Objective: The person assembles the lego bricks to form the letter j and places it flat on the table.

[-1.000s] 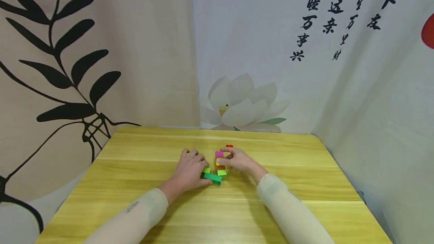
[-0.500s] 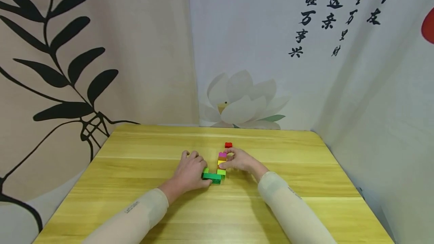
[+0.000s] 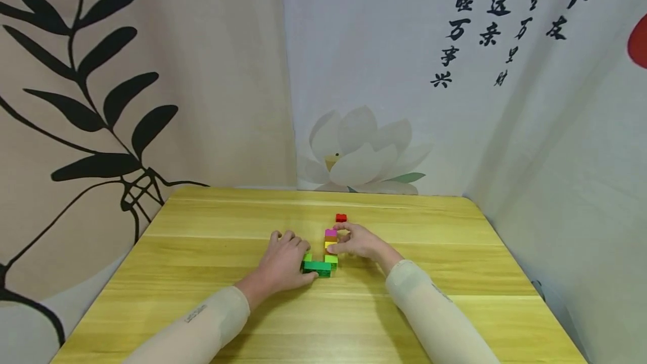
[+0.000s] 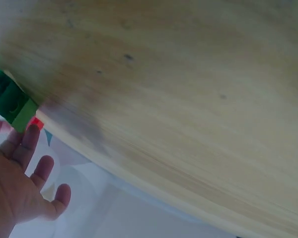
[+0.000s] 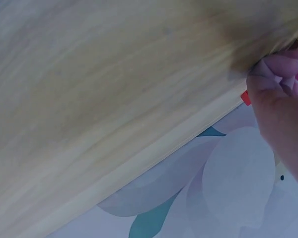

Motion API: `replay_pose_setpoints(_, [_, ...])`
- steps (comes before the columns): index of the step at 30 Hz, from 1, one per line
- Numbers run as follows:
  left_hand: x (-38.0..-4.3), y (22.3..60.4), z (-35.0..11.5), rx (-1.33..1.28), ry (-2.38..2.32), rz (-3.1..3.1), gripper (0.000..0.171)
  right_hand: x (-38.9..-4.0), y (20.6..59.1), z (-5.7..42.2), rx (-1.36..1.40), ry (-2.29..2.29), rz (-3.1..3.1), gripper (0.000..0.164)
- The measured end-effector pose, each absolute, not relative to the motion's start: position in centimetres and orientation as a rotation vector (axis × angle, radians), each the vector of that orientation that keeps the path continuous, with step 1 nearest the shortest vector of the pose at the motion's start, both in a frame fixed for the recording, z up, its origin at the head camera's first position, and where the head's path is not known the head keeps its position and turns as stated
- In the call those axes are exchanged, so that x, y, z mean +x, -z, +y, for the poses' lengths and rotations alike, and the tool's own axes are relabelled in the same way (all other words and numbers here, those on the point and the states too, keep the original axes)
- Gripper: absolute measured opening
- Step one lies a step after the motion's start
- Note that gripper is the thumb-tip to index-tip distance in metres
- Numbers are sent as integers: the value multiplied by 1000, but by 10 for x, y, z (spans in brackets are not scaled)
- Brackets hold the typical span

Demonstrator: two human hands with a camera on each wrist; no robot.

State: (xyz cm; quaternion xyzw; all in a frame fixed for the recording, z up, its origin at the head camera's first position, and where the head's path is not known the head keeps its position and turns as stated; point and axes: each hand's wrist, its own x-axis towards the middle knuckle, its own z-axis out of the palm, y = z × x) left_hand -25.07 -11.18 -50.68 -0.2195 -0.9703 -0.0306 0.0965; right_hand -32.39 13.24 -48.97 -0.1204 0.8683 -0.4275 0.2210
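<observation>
In the head view a joined group of toy building bricks stands mid-table, between my hands. Along its front runs a dark green brick (image 3: 317,267), with a light green brick (image 3: 307,257) at its left end. From its right end a row of lime (image 3: 331,260), yellow (image 3: 330,245), orange and pink (image 3: 331,233) bricks reaches toward the back. My left hand (image 3: 283,263) grips the green bricks at the left, thumb at the front; the left wrist view shows its fingers against the green brick (image 4: 7,96). My right hand (image 3: 356,240) pinches the yellow-to-pink part, partly hiding it.
A separate red brick (image 3: 341,218) lies just behind my right fingers, on the wooden table (image 3: 227,223). Beyond the table's back edge hangs a printed cloth (image 3: 242,100) with plant and lotus designs.
The pink end of the brick row has swung slightly right, so the row stands straighter. My right fingers moved with it, and more of the red brick shows. My left hand stays nearly still.
</observation>
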Motion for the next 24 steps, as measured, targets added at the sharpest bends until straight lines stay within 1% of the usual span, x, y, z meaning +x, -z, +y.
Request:
replay_pose_setpoints(2, [-249,507,-113,-645,111,-2886,73,-325,490,134,-327,1191,2424,72])
replay_pose_setpoints(4, [-248,506,-115,-638,132,-2891,76,-327,491,135,-346,1154,2517,61])
replay_pose_setpoints(7, [-245,505,-118,-626,149,-2893,78,-332,494,135,-360,949,2736,52])
replay_pose_setpoints(12, [-242,507,-122,-607,224,-2927,78,-337,498,133,-299,599,2941,54])
replay_pose_setpoints(17, [-241,511,-127,-595,270,-2956,77,-336,496,128,-350,585,2919,56])
replay_pose_setpoints(24, [-242,513,-130,-568,301,-2990,81,-332,498,117,-399,585,2895,50])
